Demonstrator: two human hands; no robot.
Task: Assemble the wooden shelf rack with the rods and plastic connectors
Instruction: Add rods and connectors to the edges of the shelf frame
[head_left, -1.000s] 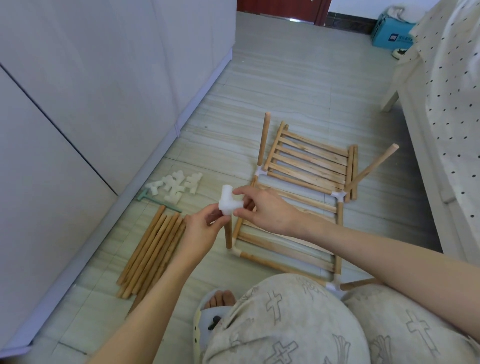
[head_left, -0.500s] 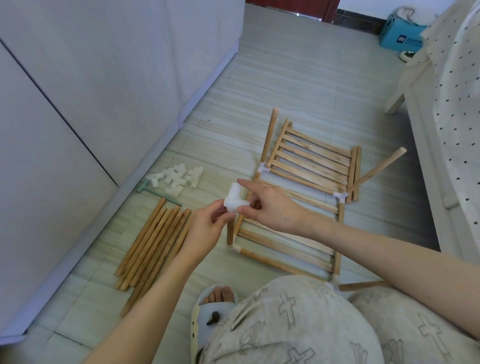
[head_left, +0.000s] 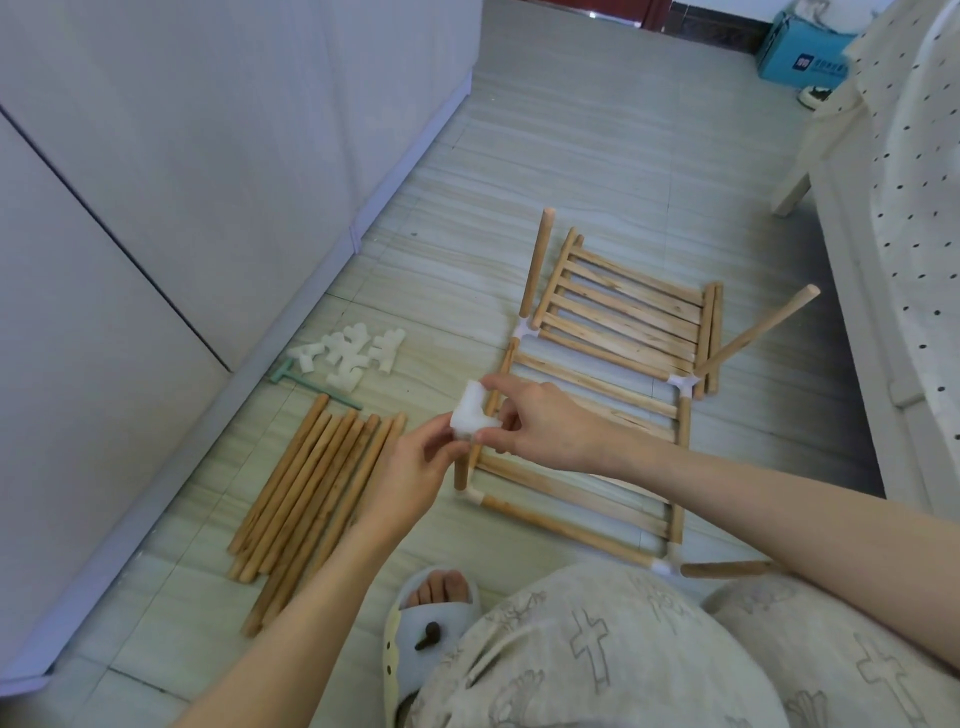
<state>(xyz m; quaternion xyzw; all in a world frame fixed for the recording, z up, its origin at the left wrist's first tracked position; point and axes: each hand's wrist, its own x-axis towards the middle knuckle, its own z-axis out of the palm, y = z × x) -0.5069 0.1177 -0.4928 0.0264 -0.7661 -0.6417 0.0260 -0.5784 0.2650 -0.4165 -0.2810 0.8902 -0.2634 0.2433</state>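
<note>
Here we hold a white plastic connector (head_left: 474, 414) between both hands, above the near-left corner of the wooden shelf rack (head_left: 597, 415) that lies on the floor (head_left: 597, 156). Our left hand (head_left: 415, 467) pinches the connector from below with the thumb and the first fingers; the other fingers we cannot see well. Our right hand (head_left: 540, 421) comes from the right side: its index finger lies straight along the top of the connector, the thumb presses near the bottom, and the remaining fingers are curled under. The connector sits on top of a short upright rod (head_left: 460, 474), which stands in the corner joint of the rack; if it is fully pushed on, we cannot tell.

The rack has two slatted panels joined by white connectors, with rods pointing out from several corners. To the left of it, a bundle of loose rods (head_left: 306, 493) lies on the floor, side by side. Beyond them there is a small heap of spare connectors (head_left: 353, 353), and a green tool (head_left: 311, 387) just beside it. A slipper (head_left: 415, 639) shows at the bottom, beside our knee.
</note>
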